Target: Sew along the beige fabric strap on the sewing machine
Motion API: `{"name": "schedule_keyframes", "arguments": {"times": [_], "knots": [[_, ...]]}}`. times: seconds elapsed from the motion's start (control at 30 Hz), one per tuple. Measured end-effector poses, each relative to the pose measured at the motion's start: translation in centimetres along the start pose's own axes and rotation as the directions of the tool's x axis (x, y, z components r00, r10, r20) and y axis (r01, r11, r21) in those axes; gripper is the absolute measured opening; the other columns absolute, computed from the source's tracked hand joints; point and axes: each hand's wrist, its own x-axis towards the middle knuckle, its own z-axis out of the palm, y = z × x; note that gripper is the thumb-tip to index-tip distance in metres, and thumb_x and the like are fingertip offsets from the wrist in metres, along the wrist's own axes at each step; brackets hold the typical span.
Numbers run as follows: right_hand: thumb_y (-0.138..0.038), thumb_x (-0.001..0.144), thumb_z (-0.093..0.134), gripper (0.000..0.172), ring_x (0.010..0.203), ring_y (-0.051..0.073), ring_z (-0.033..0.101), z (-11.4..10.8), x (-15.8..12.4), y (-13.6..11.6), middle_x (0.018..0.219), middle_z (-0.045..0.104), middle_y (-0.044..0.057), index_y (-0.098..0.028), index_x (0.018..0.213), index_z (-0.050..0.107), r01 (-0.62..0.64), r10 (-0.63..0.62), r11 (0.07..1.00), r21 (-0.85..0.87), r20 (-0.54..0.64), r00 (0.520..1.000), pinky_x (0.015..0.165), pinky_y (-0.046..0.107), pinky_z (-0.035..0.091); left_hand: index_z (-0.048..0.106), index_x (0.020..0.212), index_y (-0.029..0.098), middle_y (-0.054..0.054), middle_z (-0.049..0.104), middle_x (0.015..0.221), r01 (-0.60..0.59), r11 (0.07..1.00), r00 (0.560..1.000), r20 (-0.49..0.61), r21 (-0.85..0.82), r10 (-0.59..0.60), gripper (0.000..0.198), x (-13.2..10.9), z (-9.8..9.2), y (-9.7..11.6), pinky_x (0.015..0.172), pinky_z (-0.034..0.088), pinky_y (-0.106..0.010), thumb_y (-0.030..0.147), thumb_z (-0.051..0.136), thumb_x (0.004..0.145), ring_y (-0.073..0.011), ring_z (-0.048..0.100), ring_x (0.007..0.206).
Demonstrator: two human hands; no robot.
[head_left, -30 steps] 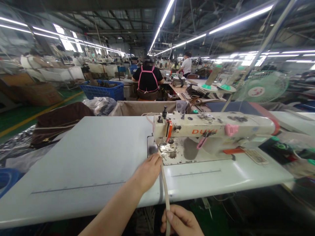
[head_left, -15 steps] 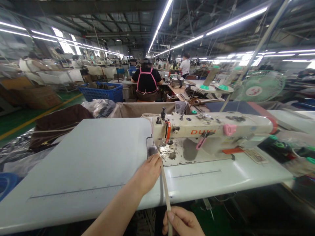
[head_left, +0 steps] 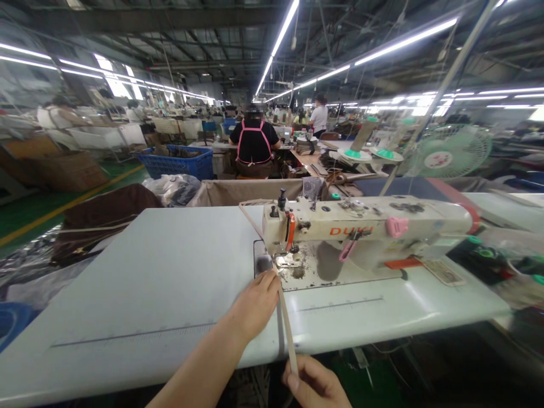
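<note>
A narrow beige strap (head_left: 288,326) runs from the sewing machine's needle area down over the table's front edge. My left hand (head_left: 257,300) lies on the table just in front of the presser foot, its fingers closed together on the strap. Below the edge, my right hand (head_left: 317,384) pinches the strap between thumb and fingers. The white sewing machine (head_left: 365,218) stands right of the strap, with an orange guard by its needle. Behind the machine head, more strap lies across the table's back. My left fingertips partly hide the strap near the foot.
A pale sewing table (head_left: 182,266) with a printed ruler spreads to the left. Beyond it are a beige cloth-lined bin (head_left: 250,191), a blue crate (head_left: 178,164) and a seated co-worker (head_left: 254,141). Thread cones (head_left: 361,139) and a fan (head_left: 446,156) stand at right.
A longer stretch of strap now shows behind the machine head, left of it. Both hands stay in nearly the same place on the strap; the view has shifted slightly.
</note>
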Motion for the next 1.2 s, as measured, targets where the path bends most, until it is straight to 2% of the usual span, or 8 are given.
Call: {"name": "schedule_keyframes", "arguments": {"times": [0.17, 0.27, 0.33, 0.47, 0.6, 0.83, 1.07, 1.2], "knots": [[-0.063, 0.087, 0.080, 0.044, 0.075, 0.018, 0.047, 0.3, 0.7, -0.5, 0.077, 0.054, -0.002, -0.020, 0.083, 0.071, 0.002, -0.001, 1.000, 0.007, -0.057, 0.998, 0.073, 0.029, 0.040, 0.068, 0.123, 0.012, -0.014, 0.070, 0.133, -0.006, 1.000, 1.000, 0.030, -0.002, 0.006, 0.024, 0.1, -0.2, 0.1, 0.119, 0.050, -0.042, 0.014, 0.053, 0.105, -0.0289, 0.063, 0.132], [-0.055, 0.090, 0.078, 0.034, 0.078, 0.019, 0.052, 0.5, 1.2, -0.9, 0.080, 0.060, 0.000, -0.020, 0.089, 0.075, 0.029, -0.043, 0.993, -0.118, -0.115, 0.993, 0.077, 0.030, 0.044, 0.070, 0.120, 0.014, -0.013, 0.069, 0.135, -0.048, 0.999, 0.997, 0.064, 0.011, 0.048, 0.025, 0.1, -0.3, 0.1, 0.122, 0.048, -0.044, 0.012, 0.050, 0.105, -0.0295, 0.061, 0.135], [-0.051, 0.091, 0.077, 0.030, 0.082, 0.021, 0.057, 0.5, 1.6, -1.0, 0.085, 0.066, 0.001, -0.021, 0.095, 0.077, 0.035, -0.062, 0.982, -0.183, -0.141, 0.988, 0.082, 0.031, 0.046, 0.069, 0.122, 0.014, -0.013, 0.068, 0.137, -0.024, 0.999, 0.997, 0.072, -0.022, 0.026, 0.026, 0.1, -0.3, 0.0, 0.121, 0.048, -0.044, 0.012, 0.049, 0.105, -0.0290, 0.060, 0.136], [-0.064, 0.092, 0.076, 0.047, 0.076, 0.020, 0.060, 0.5, 2.1, -1.0, 0.078, 0.071, 0.002, -0.019, 0.103, 0.074, -0.035, 0.032, 0.998, -0.050, -0.060, 0.998, 0.077, 0.030, 0.046, 0.064, 0.130, 0.013, -0.014, 0.068, 0.135, 0.029, 0.997, 0.998, 0.060, -0.078, -0.024, 0.028, 0.1, -0.2, -0.1, 0.119, 0.051, -0.045, 0.013, 0.047, 0.107, -0.0282, 0.062, 0.135], [-0.077, 0.085, 0.078, 0.060, 0.067, 0.017, 0.058, 0.5, 1.8, -1.1, 0.073, 0.073, 0.004, -0.018, 0.090, 0.072, -0.116, 0.117, 0.990, 0.081, -0.016, 0.993, 0.069, 0.029, 0.042, 0.065, 0.127, 0.014, -0.012, 0.070, 0.132, 0.001, 0.999, 0.999, 0.054, -0.049, 0.002, 0.026, 0.2, -0.4, -0.1, 0.119, 0.051, -0.044, 0.013, 0.048, 0.107, -0.0281, 0.063, 0.134], [-0.078, 0.082, 0.081, 0.061, 0.068, 0.017, 0.064, 0.6, 0.1, -1.9, 0.072, 0.074, 0.005, -0.017, 0.083, 0.078, -0.193, 0.196, 0.967, 0.164, -0.003, 0.981, 0.070, 0.028, 0.048, 0.065, 0.125, 0.011, -0.013, 0.070, 0.130, -0.013, 1.000, 1.000, 0.014, -0.027, 0.013, 0.024, 0.3, -0.8, 0.0, 0.120, 0.050, -0.041, 0.010, 0.053, 0.104, -0.0280, 0.065, 0.130], [-0.072, 0.084, 0.083, 0.056, 0.069, 0.017, 0.065, 0.7, -0.6, -1.4, 0.072, 0.074, 0.005, -0.016, 0.081, 0.079, -0.204, 0.210, 0.954, 0.218, -0.002, 0.978, 0.070, 0.028, 0.048, 0.064, 0.126, 0.014, -0.013, 0.070, 0.130, 0.048, 0.997, 0.999, 0.005, -0.069, -0.047, 0.024, 0.0, -0.4, 0.1, 0.118, 0.052, -0.040, 0.011, 0.053, 0.104, -0.0262, 0.066, 0.129], [-0.074, 0.082, 0.083, 0.059, 0.067, 0.016, 0.063, 0.9, -0.6, -1.4, 0.070, 0.073, 0.005, -0.016, 0.078, 0.079, -0.202, 0.212, 0.956, 0.214, -0.022, 0.977, 0.068, 0.028, 0.046, 0.066, 0.119, 0.015, -0.013, 0.070, 0.132, -0.005, 1.000, 1.000, 0.013, -0.029, 0.005, 0.021, -0.1, -0.1, 0.0, 0.120, 0.051, -0.041, 0.011, 0.054, 0.102, -0.0270, 0.065, 0.130]]}}
